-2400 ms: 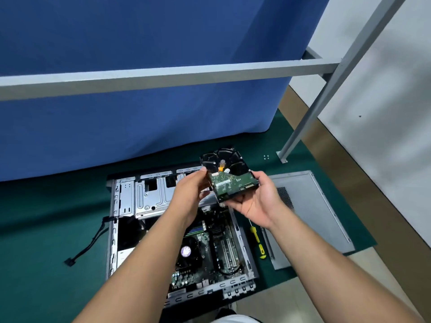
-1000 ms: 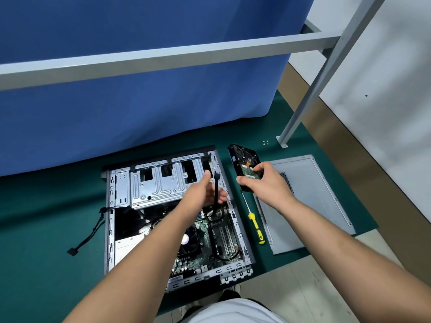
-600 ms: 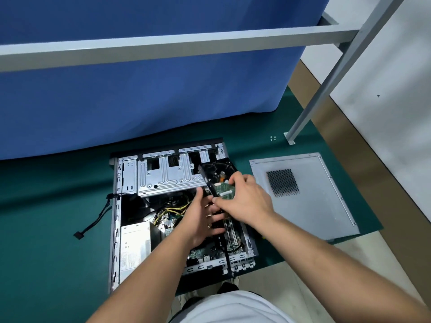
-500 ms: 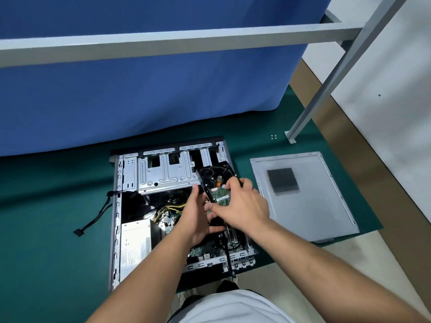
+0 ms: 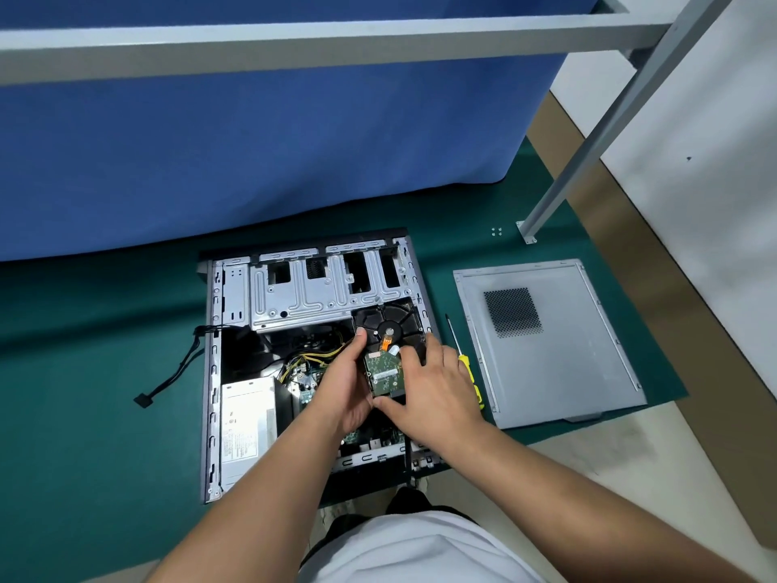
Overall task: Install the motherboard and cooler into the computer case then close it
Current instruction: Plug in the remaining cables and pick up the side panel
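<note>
A blue curtain hangs behind a green mat (image 5: 105,372) spread on the tabletop, under a grey metal frame. From the head camera, the open computer case (image 5: 311,363) lies flat on the mat, its motherboard (image 5: 307,380) already inside beside the power supply (image 5: 248,422). The hard drive (image 5: 384,351) sits circuit-board side up over the case's right part, just below the drive cage (image 5: 319,288), its long axis running from the person toward that cage. The left hand (image 5: 342,389) holds the drive's left edge with thumb and curled fingers, and the right hand (image 5: 433,385) pinches its right and near edges (so both grips share it about equally). The coming slide likely goes straight ahead, into the cage. The side panel (image 5: 546,342) lies well apart to the right, a yellow-handled screwdriver (image 5: 464,363) between it and the case.
</note>
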Tool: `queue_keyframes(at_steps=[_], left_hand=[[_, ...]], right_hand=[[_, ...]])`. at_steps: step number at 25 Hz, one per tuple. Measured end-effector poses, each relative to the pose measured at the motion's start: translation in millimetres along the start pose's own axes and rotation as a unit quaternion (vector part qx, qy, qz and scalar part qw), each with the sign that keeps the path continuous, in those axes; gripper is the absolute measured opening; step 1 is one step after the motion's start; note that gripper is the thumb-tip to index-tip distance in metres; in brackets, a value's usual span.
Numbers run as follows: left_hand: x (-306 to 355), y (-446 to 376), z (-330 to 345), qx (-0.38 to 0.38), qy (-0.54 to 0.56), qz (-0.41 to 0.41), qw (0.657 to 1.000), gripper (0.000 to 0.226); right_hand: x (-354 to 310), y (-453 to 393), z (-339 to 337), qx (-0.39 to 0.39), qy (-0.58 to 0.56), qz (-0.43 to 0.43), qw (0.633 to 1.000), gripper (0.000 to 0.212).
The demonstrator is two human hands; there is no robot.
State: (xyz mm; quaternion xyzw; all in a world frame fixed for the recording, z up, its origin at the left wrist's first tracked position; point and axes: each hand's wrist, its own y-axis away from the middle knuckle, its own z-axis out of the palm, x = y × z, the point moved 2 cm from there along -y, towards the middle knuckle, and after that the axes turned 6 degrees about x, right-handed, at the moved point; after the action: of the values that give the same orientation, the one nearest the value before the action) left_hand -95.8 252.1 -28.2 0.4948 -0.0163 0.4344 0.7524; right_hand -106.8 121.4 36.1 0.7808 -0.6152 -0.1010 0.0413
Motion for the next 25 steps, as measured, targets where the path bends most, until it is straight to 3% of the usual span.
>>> queue_keyframes(at_steps=[7, 16, 21, 25], left_hand=[[-8.8, -2.8, -9.0, 0.012, -0.015, -0.018, 1.000, 0.064], [-11.4, -16.4, -12.1, 0.039, -0.006, -0.045, 0.998, 0.064], [-4.1, -27.7, -14.9, 0.036, 0.019, -0.023, 0.999, 0.060], [5.3, -37.3, -10.9, 0.079, 0.019, -0.001, 0.997, 0.053]], right_hand=[[10.4, 6.1, 2.6, 0.018, 0.019, -0.153, 0.988, 0.060], [19.2, -13.3, 17.2, -0.028, 0.039, -0.181, 0.982, 0.061], [20.2, -23.9, 22.6, -0.009, 0.036, -0.174, 0.984, 0.064], [21.9, -38.9, 22.6, -0.003, 0.034, -0.168, 0.985, 0.060]])
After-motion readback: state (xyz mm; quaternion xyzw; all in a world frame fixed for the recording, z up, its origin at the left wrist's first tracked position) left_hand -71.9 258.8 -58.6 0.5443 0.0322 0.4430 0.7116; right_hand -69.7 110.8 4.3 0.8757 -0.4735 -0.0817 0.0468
